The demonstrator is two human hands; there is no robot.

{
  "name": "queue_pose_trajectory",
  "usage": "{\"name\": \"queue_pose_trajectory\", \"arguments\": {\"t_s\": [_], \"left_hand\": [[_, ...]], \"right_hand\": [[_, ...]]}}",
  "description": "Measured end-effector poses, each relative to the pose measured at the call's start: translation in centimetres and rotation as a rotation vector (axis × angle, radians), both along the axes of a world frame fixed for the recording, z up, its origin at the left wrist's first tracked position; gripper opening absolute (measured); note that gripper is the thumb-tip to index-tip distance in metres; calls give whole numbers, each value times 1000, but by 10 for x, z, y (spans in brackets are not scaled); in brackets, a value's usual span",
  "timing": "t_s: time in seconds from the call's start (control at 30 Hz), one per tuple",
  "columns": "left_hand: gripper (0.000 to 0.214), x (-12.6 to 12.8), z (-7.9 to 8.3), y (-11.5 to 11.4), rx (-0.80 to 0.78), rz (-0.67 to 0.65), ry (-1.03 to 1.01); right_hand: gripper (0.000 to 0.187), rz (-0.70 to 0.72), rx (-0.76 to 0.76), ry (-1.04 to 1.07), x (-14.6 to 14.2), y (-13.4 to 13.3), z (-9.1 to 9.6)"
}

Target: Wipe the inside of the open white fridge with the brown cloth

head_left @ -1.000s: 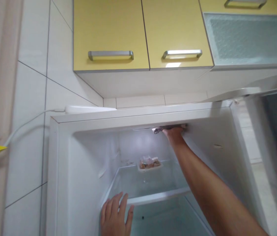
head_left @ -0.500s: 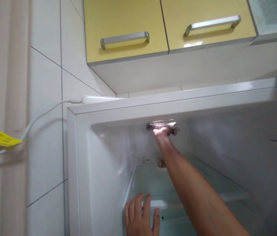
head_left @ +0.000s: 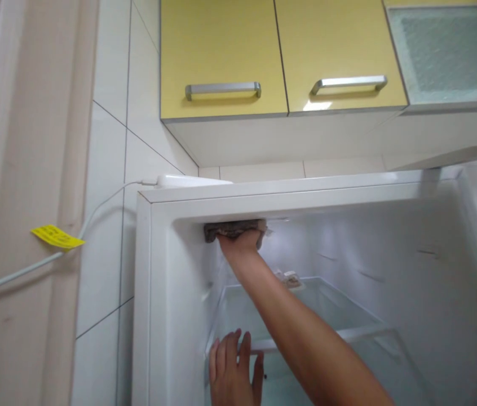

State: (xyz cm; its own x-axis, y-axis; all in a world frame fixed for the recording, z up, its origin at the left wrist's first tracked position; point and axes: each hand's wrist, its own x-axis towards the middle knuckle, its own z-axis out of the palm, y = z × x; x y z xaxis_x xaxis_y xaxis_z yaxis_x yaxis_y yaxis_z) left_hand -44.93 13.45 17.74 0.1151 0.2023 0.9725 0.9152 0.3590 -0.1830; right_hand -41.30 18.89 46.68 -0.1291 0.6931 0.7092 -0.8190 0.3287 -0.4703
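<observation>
Inside a white refrigerator (head_left: pixel 188 316), my right hand (head_left: pixel 242 241) grips a greyish-brown cloth (head_left: pixel 232 227). The cloth is pressed against the compartment's ceiling near its left wall, and my fingers are mostly hidden behind it. My left hand (head_left: pixel 235 366) is low in the compartment, fingers spread and pointing up, by the front edge of a glass shelf (head_left: pixel 238 310). Whether it touches that edge I cannot tell. Partly behind my right forearm, a small crumpled light-brown thing (head_left: pixel 291 278) lies at the back of the shelf.
Yellow wall cabinets (head_left: pixel 221 51) with metal handles hang above the refrigerator. A white cable (head_left: pixel 107 203) with a yellow tag (head_left: pixel 57 237) runs to a white object (head_left: pixel 188 180) on top. A beige curtain-like surface (head_left: pixel 27 186) stands left of the tiled wall.
My right hand has moved left along the ceiling with the cloth, from near the middle toward the left corner. My left hand stays by the shelf edge. The camera view has shifted slightly.
</observation>
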Motion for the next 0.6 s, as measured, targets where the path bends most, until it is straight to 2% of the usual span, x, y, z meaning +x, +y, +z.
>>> {"name": "queue_pose_trajectory", "arguments": {"t_s": [0.03,0.17,0.27,0.33,0.4,0.6], "left_hand": [[25,0,3,-2,0,7,38],[23,4,16,-10,14,-5,102],[24,8,22,-17,-9,-5,84],[27,10,24,-22,-37,3,83],[29,11,26,-26,-67,6,72],[30,13,29,-32,-157,-7,-24]], "right_hand": [[45,76,-36,34,9,-14,6],[51,579,-180,161,56,-65,17],[49,700,-177,62,99,-79,14],[48,690,-209,16,127,-72,11],[47,612,-247,16,156,-54,9],[46,213,-277,164,244,30,6]]}}
